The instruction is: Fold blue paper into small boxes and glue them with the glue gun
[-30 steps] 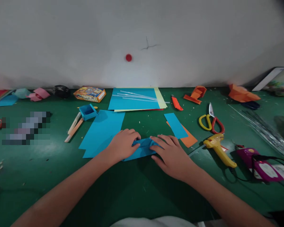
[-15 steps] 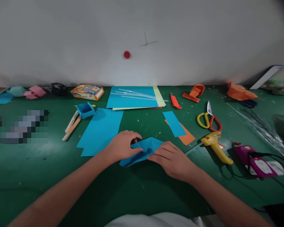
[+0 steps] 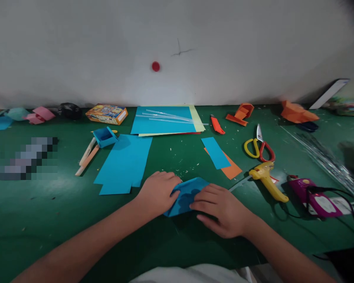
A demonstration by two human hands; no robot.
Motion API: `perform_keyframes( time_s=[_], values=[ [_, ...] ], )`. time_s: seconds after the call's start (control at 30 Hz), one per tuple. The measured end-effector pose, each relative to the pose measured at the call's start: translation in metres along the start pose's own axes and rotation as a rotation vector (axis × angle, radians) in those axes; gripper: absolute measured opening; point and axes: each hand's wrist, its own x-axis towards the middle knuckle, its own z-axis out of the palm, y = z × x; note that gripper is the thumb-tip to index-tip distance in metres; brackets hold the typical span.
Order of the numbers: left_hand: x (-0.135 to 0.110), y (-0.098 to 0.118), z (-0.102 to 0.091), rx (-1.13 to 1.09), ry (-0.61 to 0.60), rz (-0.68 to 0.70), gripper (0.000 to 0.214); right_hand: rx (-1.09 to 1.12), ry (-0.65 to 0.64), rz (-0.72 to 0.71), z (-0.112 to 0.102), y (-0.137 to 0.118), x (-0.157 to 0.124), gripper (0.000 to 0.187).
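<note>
Evidently part-folded: blue paper (image 3: pixel 186 200) left of glue gun (image 3: pixel 268 181) | left hand (image 3: pixel 161 192) pinching its edge | right hand (image 3: pixel 224 208) half-open upon it | folding appears unfinished

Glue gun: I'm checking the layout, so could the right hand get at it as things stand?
Probably yes: the glue gun lies near the right hand, nothing covering it, though that hand would first have to leave the folded blue paper.

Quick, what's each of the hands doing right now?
Left hand: holding the folded blue paper by its left end.
Right hand: open, touching the paper's right end.
</note>
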Motion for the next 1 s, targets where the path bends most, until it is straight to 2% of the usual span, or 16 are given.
perform_keyframes(
  time_s=[0.13, 0.17, 0.23, 0.33, 0.47, 0.6, 0.7, 0.8, 0.9, 1.0],
  values=[
    [0.002, 0.002, 0.002, 0.116, 0.029, 0.069, 0.018, -0.164, 0.219, 0.084, -0.006, 0.006, 0.014, 0.032],
    [0.002, 0.002, 0.003, 0.125, 0.021, 0.081, 0.019, -0.199, 0.237, 0.122, -0.006, 0.008, 0.019, 0.033],
    [0.003, 0.000, 0.003, 0.116, 0.009, 0.085, 0.020, -0.225, 0.180, 0.183, -0.005, 0.016, 0.027, 0.033],
    [0.004, -0.005, 0.002, 0.059, 0.017, 0.044, 0.023, -0.181, 0.099, 0.204, 0.002, 0.028, 0.036, 0.020],
    [0.007, -0.015, 0.002, 0.042, 0.034, 0.012, 0.024, -0.143, 0.139, 0.237, 0.013, 0.039, 0.039, 0.020],
    [0.013, -0.019, 0.007, 0.051, 0.063, 0.044, 0.023, -0.173, 0.166, 0.232, 0.018, 0.042, 0.039, 0.024],
    [0.014, -0.023, 0.011, 0.074, 0.097, 0.107, 0.022, -0.217, 0.139, 0.215, 0.019, 0.043, 0.039, 0.028],
    [0.012, -0.028, 0.013, 0.158, 0.140, 0.236, 0.023, -0.258, 0.095, 0.181, 0.018, 0.044, 0.038, 0.031],
    [0.008, -0.033, 0.013, 0.228, 0.146, 0.355, 0.024, -0.260, 0.010, 0.148, 0.014, 0.042, 0.035, 0.036],
    [0.004, -0.035, 0.012, 0.244, 0.144, 0.407, 0.027, -0.266, -0.069, 0.143, 0.010, 0.037, 0.030, 0.042]
  ],
)
